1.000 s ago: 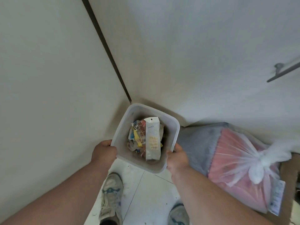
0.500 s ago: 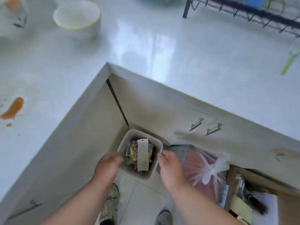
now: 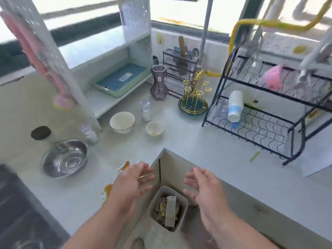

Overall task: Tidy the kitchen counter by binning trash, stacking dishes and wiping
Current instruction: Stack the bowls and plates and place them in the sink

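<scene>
Your left hand (image 3: 133, 182) and right hand (image 3: 203, 187) hang in the air above the inner corner of the kitchen counter (image 3: 197, 146), palms turned toward each other, fingers loosely spread and holding nothing. Between them and below, on the floor in the corner of the cabinets, stands the trash bin (image 3: 168, 208), a pale square tub packed with wrappers and a long white packet lying on top; neither hand touches it.

On the counter to your left sits a steel bowl (image 3: 65, 158), upright near the dark sink (image 3: 16, 203). Beyond your left hand stand a large white bowl (image 3: 122, 122) and, just beside it to the right, a small bowl (image 3: 155, 128) with a yellowish rim, the two apart from each other. Orange sauce smears (image 3: 107, 188) mark the counter by your left wrist, with a second streak near your fingertips.

Further back stand a purple vase (image 3: 159, 83) and a gold cup stand (image 3: 193, 101). A black wire dish rack (image 3: 260, 123) fills the right side, a stack of white cups (image 3: 235, 106) lying on its lower tier and a pink cup (image 3: 274, 78) on the upper one. A green fork (image 3: 255, 155) lies on the counter at the rack's front edge
</scene>
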`<state>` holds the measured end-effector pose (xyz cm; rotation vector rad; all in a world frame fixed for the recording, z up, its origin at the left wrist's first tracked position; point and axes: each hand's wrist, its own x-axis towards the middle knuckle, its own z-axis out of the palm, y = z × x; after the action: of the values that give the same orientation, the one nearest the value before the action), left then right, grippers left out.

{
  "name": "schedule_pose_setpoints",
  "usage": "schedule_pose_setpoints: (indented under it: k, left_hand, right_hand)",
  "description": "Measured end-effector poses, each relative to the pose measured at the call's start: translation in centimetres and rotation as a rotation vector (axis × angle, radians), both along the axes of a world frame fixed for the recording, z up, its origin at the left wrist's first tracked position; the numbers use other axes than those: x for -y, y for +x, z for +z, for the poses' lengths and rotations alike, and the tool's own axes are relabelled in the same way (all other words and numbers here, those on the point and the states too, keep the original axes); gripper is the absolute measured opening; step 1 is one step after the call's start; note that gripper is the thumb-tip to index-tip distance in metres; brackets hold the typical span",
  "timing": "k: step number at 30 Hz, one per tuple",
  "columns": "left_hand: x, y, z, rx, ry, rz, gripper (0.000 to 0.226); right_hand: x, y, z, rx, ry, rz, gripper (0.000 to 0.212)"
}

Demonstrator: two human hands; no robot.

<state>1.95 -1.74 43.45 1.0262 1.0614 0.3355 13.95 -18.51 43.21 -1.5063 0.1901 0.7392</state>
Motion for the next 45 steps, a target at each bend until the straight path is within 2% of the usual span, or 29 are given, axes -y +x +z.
schedule_pose_setpoints:
  k: [5,14,18,23,25,29,32,35,37,41,45]
  left_hand:
    - [-2.9,-2.3,3.9,0.070,0.053,0.064,0.029]
    - [-9.4,-3.2,3.9,0.041,0.049,0.108,0.027]
    - [-14.2,-1.3,1.6,-0.007,0.027,0.094,0.019]
    - [-20.9,3.1,-2.7,-0.061,-0.127,0.197,0.028]
    - [-23.3,4.9,-4.4,-0.083,-0.156,0.210,0.041]
    - [-26.3,8.2,-6.7,-0.102,-0.082,0.152,0.057]
    - [-27.7,9.7,-8.5,-0.111,-0.072,0.167,0.056]
    - [-28.6,10.6,-10.2,-0.076,-0.080,0.228,0.048]
    - [-28.8,11.0,-10.7,-0.053,-0.085,0.255,0.048]
    - [-28.3,10.2,-10.7,-0.051,-0.079,0.273,0.043]
    - [-26.7,8.3,-10.9,-0.014,-0.078,0.226,0.039]
  right_hand:
    - [-2.0,0.0,4.9,0.010,0.090,-0.022,0.021]
    - [-8.7,-0.1,4.9,0.019,0.054,0.011,0.020]
    - [-11.9,0.6,3.8,0.014,0.005,-0.013,0.019]
    - [-14.8,0.7,2.1,-0.036,-0.056,-0.054,0.019]
    - [-15.8,0.5,1.5,-0.042,-0.092,-0.054,0.019]
    - [-17.5,1.1,0.2,-0.031,-0.168,-0.052,0.017]
    - [-18.5,2.4,-0.7,0.005,-0.244,-0.027,0.019]
    - [-19.9,4.1,-1.2,0.035,-0.278,0.006,0.028]
    - [-21.2,5.6,-1.8,0.085,-0.327,0.052,0.042]
    - [-24.8,8.8,-3.7,0.297,-0.524,0.220,0.080]
    - [-27.8,10.7,-5.1,0.535,-0.770,0.473,0.098]
